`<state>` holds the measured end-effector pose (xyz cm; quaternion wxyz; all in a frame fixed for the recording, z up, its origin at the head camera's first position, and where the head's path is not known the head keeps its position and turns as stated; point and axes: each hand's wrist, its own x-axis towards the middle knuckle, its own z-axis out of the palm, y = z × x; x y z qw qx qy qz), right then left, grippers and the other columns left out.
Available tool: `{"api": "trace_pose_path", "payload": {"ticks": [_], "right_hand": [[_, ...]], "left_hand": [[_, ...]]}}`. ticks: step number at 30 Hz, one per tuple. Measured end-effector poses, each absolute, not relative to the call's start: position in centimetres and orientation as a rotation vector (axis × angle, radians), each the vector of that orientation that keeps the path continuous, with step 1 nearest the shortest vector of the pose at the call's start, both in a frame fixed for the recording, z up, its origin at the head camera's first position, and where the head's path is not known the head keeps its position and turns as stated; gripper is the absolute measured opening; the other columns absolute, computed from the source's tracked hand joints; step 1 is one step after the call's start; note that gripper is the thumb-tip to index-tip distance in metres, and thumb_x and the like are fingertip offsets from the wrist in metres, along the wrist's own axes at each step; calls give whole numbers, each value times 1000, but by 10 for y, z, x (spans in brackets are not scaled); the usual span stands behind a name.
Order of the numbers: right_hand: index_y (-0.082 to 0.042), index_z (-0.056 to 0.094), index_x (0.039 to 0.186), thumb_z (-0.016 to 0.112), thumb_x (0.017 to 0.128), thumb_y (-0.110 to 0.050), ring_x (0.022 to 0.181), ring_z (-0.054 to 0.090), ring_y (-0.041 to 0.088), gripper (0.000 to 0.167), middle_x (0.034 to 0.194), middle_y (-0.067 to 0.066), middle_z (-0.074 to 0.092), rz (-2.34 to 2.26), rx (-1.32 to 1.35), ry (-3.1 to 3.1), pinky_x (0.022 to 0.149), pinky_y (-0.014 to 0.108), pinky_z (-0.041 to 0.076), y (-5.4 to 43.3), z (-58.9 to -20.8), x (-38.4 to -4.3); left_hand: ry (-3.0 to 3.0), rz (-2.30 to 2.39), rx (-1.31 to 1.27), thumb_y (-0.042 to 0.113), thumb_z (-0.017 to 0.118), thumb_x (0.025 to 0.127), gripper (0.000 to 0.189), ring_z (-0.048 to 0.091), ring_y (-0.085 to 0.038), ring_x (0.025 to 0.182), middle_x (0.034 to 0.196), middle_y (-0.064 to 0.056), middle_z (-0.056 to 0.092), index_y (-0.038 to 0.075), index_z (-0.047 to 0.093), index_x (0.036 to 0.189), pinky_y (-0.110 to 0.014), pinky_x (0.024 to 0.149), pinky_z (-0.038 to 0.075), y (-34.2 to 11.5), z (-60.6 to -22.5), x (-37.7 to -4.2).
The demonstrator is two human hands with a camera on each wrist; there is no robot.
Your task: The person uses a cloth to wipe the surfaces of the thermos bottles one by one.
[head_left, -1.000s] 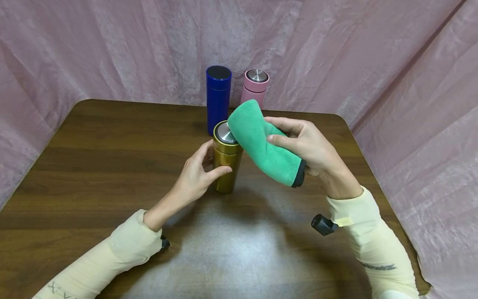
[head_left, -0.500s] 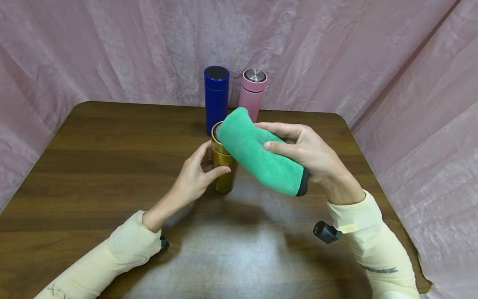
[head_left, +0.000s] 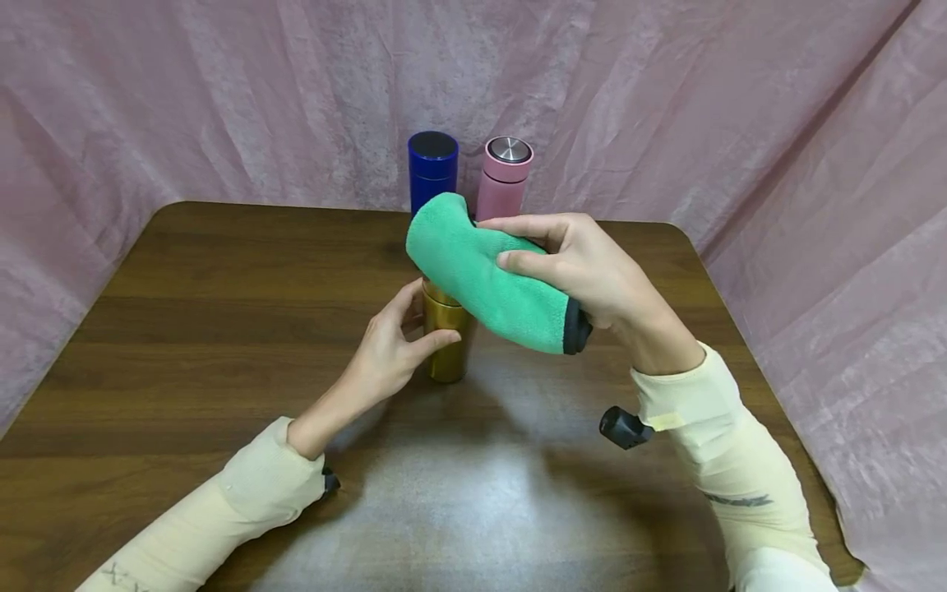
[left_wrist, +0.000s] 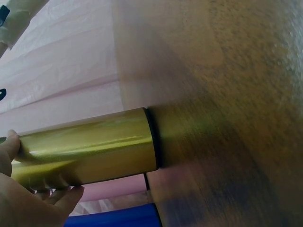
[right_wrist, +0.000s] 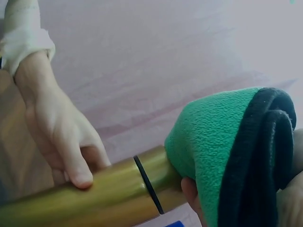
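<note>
A gold thermos bottle (head_left: 446, 362) stands upright on the wooden table, its lid covered in the head view by a folded green cloth (head_left: 488, 279) with a dark edge. My left hand (head_left: 385, 349) grips the bottle's body, thumb across the front and fingers behind. With my right hand (head_left: 573, 263) I hold the cloth between thumb and fingers. The right wrist view shows the green cloth (right_wrist: 208, 137) against the lid end of the gold bottle (right_wrist: 113, 194). From the left wrist, the base of the gold bottle (left_wrist: 94, 146) meets the table.
Behind the gold bottle stand a blue thermos (head_left: 432, 168) with a dark top and a pink thermos (head_left: 503, 189) with a silver top. The wooden table (head_left: 222, 329) has rounded far corners. Pink curtains (head_left: 296, 99) hang at the back and right.
My right hand has moved left with the cloth, dipping and then rising, and the cloth now hides the gold bottle's lid. The left hand has kept its grip on the bottle.
</note>
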<state>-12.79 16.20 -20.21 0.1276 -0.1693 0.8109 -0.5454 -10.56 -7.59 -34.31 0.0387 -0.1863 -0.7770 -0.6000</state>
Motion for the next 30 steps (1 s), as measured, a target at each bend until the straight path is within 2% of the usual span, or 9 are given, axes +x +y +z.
{"api": "trace_pose_path", "payload": {"ticks": [8, 15, 25, 30], "right_hand": [[-10, 70, 134, 72, 95, -7, 95, 67, 20, 39, 120, 9, 72, -1610, -453, 2373, 76, 27, 57, 164, -198, -142], [-10, 70, 134, 73, 95, -10, 102, 65, 20, 39, 120, 9, 71, -1559, -441, 2433, 78, 25, 55, 177, -201, -146], [-13, 72, 131, 71, 96, -12, 86, 66, 20, 35, 115, 7, 72, -1471, -513, 2507, 68, 27, 55, 191, -201, -125], [-12, 73, 131, 70, 97, -12, 84, 64, 17, 34, 110, 7, 72, -1448, -603, 2512, 68, 25, 55, 193, -200, -115]], "left_hand": [[-2378, -1796, -577, 5, 83, 87, 71, 64, -28, 116, 125, -18, 66, 0, 47, 148, -40, 101, 54, -73, -344, -106], [-2370, -1786, -553, 3, 84, 86, 70, 65, -31, 115, 123, -20, 66, -2, 48, 146, -43, 101, 55, -73, -345, -105], [-2390, -1787, -534, 4, 84, 87, 71, 65, -30, 115, 122, -19, 67, -1, 47, 147, -43, 101, 54, -74, -345, -105], [-2385, -1799, -532, 4, 84, 87, 70, 65, -30, 115, 122, -19, 67, 0, 48, 147, -42, 102, 54, -73, -344, -105]]}}
